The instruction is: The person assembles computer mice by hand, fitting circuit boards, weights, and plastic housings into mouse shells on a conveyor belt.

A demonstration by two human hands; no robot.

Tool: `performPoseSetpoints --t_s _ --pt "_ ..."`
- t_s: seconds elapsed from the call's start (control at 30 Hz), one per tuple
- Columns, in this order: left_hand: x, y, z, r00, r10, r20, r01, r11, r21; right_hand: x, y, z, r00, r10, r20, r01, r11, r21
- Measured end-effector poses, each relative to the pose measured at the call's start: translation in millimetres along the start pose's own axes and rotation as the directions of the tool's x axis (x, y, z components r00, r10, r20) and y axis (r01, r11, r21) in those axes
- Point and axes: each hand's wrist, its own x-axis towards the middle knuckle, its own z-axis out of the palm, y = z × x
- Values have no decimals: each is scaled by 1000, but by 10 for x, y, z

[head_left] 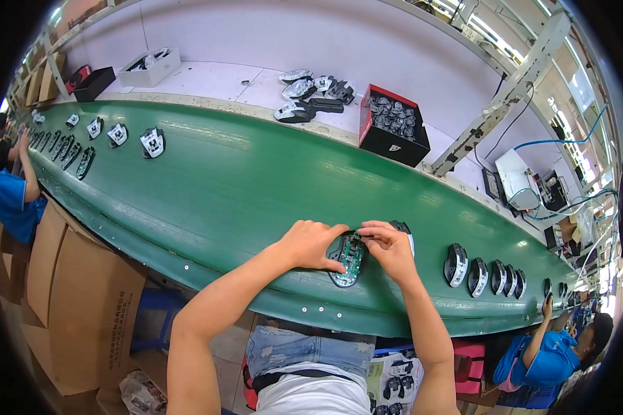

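Observation:
A computer mouse base point(351, 261) with a green circuit board in it rests on the green belt in front of me. My left hand point(310, 243) grips its left side, thumb low on the board and fingers at the upper end. The fingers of my right hand point(389, 247) are pinched together at the upper right of the board; whatever they hold is hidden. Just behind my right hand, a dark mouse shell point(400, 227) with a pale edge is partly covered.
Several mouse shells point(455, 265) stand in a row on the belt to the right. More mouse parts point(152, 142) lie at the far left. Beyond the belt are a black-and-red box point(394, 131) of small round parts and a metal post point(505, 93). Co-workers point(541, 356) sit at both ends.

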Motion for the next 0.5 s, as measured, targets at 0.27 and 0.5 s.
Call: performPoseSetpoints --t_s 0.27,0.5 --pt "-5 15 0 1000 -10 11 10 1000 -13 -20 -174 14 991 -99 -84 68 948 -310" --pt "8 35 46 1000 16 -6 -16 1000 -15 -55 -192 61 973 -226 -41 179 858 -481"
